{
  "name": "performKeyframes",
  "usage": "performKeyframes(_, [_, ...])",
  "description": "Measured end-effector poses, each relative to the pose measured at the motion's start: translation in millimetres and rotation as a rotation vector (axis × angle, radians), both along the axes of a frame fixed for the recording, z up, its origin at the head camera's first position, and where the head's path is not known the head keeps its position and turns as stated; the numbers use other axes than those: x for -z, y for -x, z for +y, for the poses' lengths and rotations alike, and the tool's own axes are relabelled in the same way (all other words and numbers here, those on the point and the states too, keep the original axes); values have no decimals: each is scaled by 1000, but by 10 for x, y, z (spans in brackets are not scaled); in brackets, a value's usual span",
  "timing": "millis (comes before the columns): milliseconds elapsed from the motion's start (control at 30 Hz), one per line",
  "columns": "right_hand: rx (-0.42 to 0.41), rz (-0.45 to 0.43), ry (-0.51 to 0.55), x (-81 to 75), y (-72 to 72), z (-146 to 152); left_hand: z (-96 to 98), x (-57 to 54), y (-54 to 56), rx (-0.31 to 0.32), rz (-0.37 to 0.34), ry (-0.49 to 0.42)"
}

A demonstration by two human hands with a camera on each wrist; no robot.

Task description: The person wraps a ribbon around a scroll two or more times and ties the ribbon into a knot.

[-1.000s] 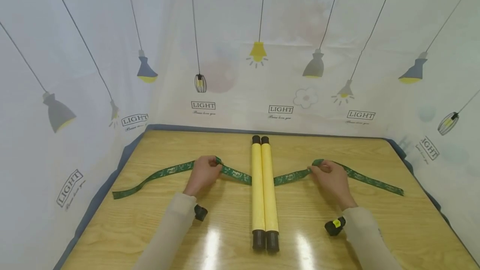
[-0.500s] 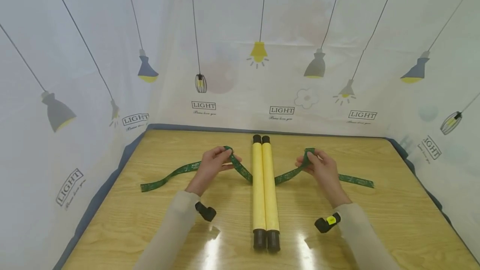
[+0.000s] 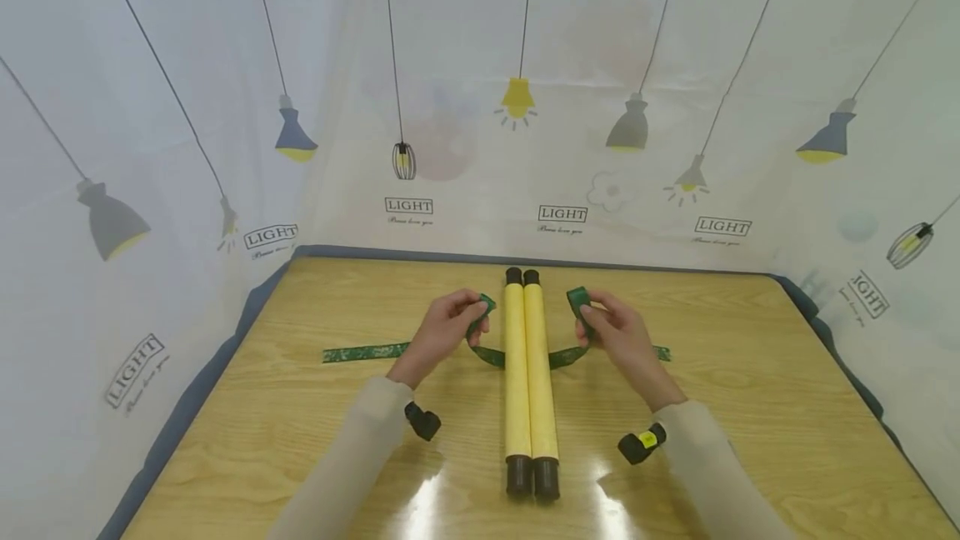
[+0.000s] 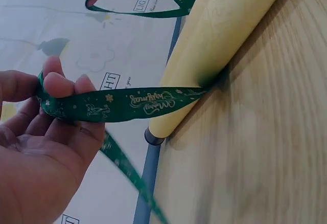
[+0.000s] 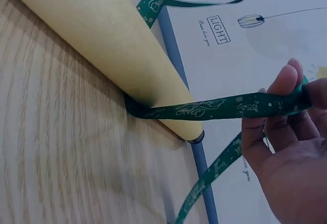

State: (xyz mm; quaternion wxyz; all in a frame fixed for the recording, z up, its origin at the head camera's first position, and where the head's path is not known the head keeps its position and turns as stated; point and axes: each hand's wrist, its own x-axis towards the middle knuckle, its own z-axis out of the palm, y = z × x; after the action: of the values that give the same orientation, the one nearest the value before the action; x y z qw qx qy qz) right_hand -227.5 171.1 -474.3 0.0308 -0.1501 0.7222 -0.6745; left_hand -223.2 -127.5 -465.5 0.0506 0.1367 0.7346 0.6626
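Two yellow tubes (image 3: 530, 373) with dark end caps lie side by side on the table, pointing away from me. A green ribbon (image 4: 148, 104) with pale "Merry Christmas" print passes beneath them and comes up on both sides. On the left, my left hand (image 3: 442, 330) pinches the ribbon between thumb and fingers, above the table. My right hand (image 3: 618, 336) pinches it likewise on the other side, where the ribbon (image 5: 204, 109) folds over the fingers. Both loose ends trail outward behind the hands. The ribbon's stretch under the tubes is hidden.
The wooden table (image 3: 300, 432) ends at a blue-grey edge (image 3: 405, 255) at the back. Behind it and on both sides stand white sheets (image 3: 465, 40) printed with hanging lamps. Black wrist devices (image 3: 641, 442) sit at both cuffs.
Both hands have risen and moved inward toward the tubes, still holding the ribbon. Its loose ends have slid inward across the table. The tubes have stayed in place.
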Motion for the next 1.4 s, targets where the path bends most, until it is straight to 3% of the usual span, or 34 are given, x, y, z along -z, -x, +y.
performKeyframes(267, [-88, 28, -46, -88, -20, -114, 120, -15, 69, 85, 12, 77])
performKeyframes(667, [-156, 46, -121, -169, 1, -353, 243, -28, 80, 108, -28, 131])
performKeyframes(1033, [-240, 49, -255, -209, -10, -439, 282, -76, 38, 232, -48, 148])
performKeyframes(1233, [-293, 39, -303, -195, -4, -440, 302, -90, 22, 230, -15, 163])
performKeyframes(1400, [-319, 28, -356, -189, -6, -439, 311, -86, 1, 192, 36, 201])
